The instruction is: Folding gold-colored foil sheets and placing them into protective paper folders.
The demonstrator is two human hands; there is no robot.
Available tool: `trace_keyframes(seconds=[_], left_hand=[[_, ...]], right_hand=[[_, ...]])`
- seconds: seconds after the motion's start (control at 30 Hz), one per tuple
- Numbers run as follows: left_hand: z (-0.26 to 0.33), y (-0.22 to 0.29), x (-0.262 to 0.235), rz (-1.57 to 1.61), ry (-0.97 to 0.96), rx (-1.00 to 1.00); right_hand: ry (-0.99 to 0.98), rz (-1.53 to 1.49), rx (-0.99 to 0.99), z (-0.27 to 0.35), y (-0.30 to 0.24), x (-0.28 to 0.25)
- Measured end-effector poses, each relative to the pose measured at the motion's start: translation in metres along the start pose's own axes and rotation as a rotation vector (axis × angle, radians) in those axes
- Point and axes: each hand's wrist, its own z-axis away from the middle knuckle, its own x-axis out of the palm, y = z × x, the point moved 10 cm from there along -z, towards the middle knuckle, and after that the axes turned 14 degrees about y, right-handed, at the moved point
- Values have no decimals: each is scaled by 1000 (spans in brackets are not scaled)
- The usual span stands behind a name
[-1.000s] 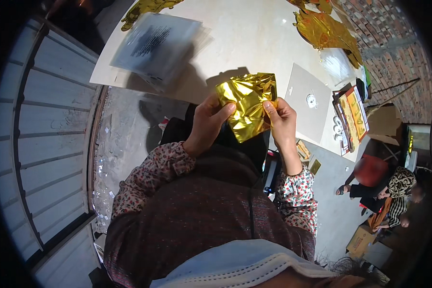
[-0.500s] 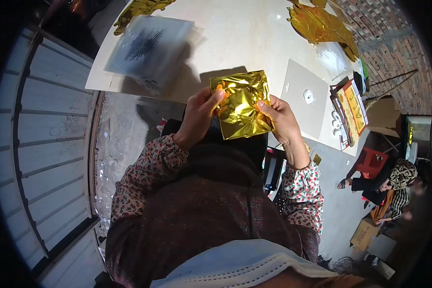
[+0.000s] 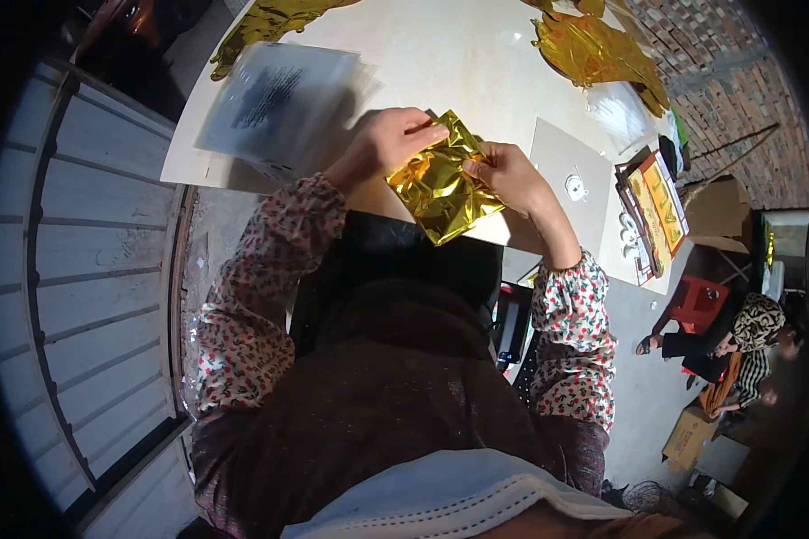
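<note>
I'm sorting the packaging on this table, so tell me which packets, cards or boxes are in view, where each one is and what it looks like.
Gold foil packet: crinkled, shiny, held by left hand and right hand at the table edge.
Clear plastic sleeve: flat, with a dark print, left on the table.
Grey card: flat square, right of the hands.
Printed packs: red and yellow, at the table's right edge.
Cardboard box: brown, beyond that edge.

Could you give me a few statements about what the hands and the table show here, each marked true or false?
1. Both hands hold the gold foil sheet. True.
2. The left hand rests flat on the table. False: it grips the foil's upper edge.
3. A stack of clear sleeves lies left of the hands. True.
4. The right hand holds scissors. False: it pinches only the foil.
</note>
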Motion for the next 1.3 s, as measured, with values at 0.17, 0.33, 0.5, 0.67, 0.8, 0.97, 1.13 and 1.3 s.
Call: trace_keyframes(seconds=[0.17,0.33,0.5,0.67,0.8,0.97,1.13,1.3], left_hand=[[-3,-6,-8,28,146,195],[-9,1,4,55,31,90],[-31,10,29,177,37,-13],[-56,35,77,-238,-46,280],[-17,35,140,-463,-233,871],[9,25,136,-588,-250,945],[5,30,116,-457,-236,766],[-21,38,159,-610,-230,729]], right_hand=[[-61,-39,-23,-6,3,6],[-10,-255,15,2,9,2],[145,-334,83,26,14,-35],[611,-493,73,51,64,-146],[621,-591,112,31,124,-184],[617,-361,191,30,127,-167],[681,-315,176,32,125,-154],[730,-226,169,39,126,-167]])
